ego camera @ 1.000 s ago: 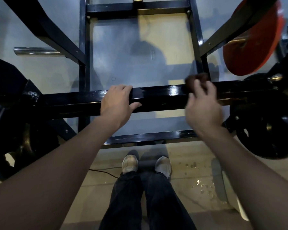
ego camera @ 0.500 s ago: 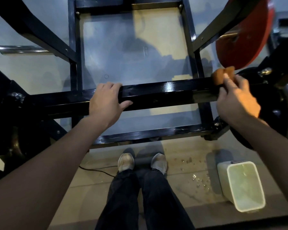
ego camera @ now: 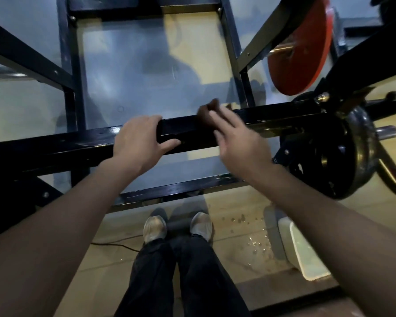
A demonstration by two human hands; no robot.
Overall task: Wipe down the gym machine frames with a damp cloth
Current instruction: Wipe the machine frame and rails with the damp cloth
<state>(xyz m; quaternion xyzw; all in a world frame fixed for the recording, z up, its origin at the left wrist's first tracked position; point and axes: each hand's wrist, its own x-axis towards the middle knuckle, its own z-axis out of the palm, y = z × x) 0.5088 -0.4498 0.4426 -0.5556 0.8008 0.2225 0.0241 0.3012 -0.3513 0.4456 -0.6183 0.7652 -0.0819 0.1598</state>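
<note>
One dark cloth lies on top of the black frame bar, pressed there by the straight fingers of the right hand. Just beside it, the left hand grips the same bar with fingers curled over it. Below on the floor stands a pale tub, near some water drops.

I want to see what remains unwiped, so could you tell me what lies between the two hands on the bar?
In the head view, only a bare glossy stretch of the black crossbar separates the left hand from the right hand and its cloth.
</note>
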